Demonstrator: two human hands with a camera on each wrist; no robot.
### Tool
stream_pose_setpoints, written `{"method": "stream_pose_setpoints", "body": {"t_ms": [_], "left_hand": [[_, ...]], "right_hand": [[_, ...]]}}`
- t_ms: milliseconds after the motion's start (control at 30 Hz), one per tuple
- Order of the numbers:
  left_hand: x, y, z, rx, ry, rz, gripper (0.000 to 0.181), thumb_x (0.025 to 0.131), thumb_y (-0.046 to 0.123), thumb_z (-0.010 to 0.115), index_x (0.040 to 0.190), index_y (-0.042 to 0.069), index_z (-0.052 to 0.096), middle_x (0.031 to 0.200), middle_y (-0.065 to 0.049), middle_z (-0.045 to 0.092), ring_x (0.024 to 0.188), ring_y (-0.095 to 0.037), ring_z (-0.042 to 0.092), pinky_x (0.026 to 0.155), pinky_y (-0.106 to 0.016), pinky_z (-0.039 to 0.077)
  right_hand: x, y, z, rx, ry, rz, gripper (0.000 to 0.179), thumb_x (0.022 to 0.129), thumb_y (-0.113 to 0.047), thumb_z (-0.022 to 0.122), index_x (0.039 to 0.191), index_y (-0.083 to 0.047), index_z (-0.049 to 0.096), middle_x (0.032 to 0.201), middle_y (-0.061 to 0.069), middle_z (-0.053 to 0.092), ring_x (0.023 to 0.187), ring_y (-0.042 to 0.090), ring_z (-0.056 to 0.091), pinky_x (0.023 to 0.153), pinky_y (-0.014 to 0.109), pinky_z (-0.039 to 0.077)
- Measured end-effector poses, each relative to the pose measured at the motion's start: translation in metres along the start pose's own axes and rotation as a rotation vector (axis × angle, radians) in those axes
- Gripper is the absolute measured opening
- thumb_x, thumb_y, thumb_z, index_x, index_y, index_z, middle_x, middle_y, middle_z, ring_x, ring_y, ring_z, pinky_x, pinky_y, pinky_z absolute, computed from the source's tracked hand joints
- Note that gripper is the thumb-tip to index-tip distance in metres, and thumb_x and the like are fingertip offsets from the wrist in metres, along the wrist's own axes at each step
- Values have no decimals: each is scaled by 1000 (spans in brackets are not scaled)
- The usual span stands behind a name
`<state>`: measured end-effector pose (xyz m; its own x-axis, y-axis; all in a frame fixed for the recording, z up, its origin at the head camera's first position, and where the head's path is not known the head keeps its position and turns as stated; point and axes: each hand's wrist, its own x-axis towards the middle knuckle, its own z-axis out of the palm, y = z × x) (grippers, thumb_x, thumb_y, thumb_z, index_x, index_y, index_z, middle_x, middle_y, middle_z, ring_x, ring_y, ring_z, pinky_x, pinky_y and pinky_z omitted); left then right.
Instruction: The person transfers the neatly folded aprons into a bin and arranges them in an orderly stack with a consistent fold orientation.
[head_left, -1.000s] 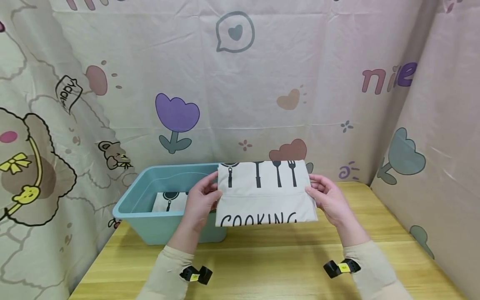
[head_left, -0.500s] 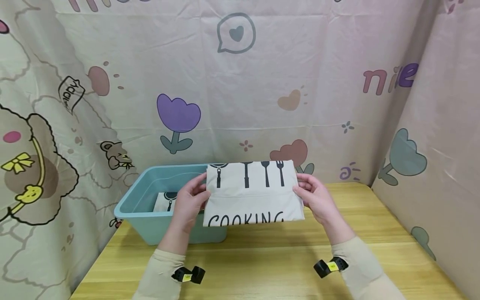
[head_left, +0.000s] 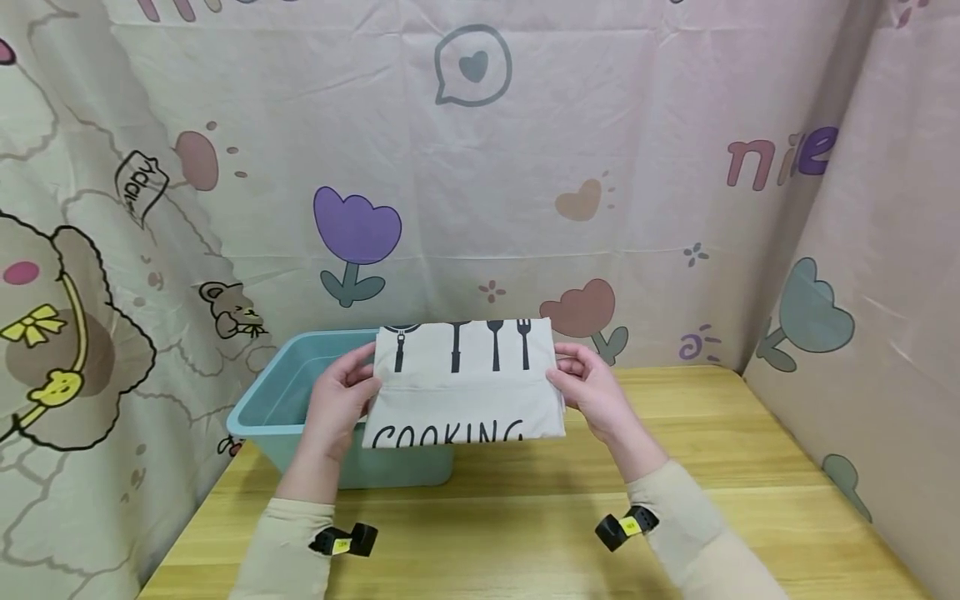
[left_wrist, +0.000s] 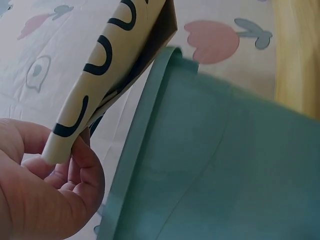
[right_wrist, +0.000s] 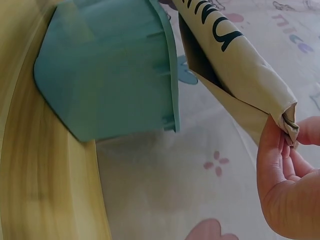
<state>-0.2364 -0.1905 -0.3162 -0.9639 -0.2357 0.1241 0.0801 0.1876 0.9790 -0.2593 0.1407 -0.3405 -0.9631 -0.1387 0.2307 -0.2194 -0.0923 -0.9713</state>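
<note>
A folded off-white cloth, printed with black kitchen utensils and the word COOKING, is held up between both hands. My left hand pinches its left edge, thumb on top and fingers beneath. At the opposite edge my right hand grips it the same way. The cloth tilts towards me and overlaps the right part of a teal plastic bin in the head view. In the left wrist view the cloth's lettered fold rises beside the bin's rim. Folded layers show at the right fingertips.
The bin stands at the left back of a wooden table; the cloth and left hand hide much of its inside. A cartoon-printed curtain hangs behind the table and along both sides.
Both hands have moved left with the folded cloth, bringing it over the bin's right part. The similar printed cloth seen inside the bin earlier is now hidden.
</note>
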Motion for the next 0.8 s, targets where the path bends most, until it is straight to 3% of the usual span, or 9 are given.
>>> {"method": "stream_pose_setpoints", "body": {"t_ms": [267,533,800], "left_hand": [[8,7,-26,47,29,13,56,94,-1,59,147,15,50,109,-3,61,89,-8,58,68,-23,53],[17,9,-50,84,61,42,54,94,-2,58,146,8,48,95,11,60,86,-3,56,66,-21,53],[28,7,-65,170,110,45,54,92,-4,58,145,5,50,97,6,58,87,-3,53,66,-18,50]], "right_hand": [[9,-4,27,53,-21,-8,43,93,5,57,134,9,45,94,8,59,83,13,58,68,28,57],[18,-9,55,84,-48,-13,42,93,6,58,133,8,45,95,10,59,83,15,58,67,27,56],[29,-9,76,72,-44,15,40,93,5,59,132,5,48,100,14,59,85,17,57,69,30,56]]}}
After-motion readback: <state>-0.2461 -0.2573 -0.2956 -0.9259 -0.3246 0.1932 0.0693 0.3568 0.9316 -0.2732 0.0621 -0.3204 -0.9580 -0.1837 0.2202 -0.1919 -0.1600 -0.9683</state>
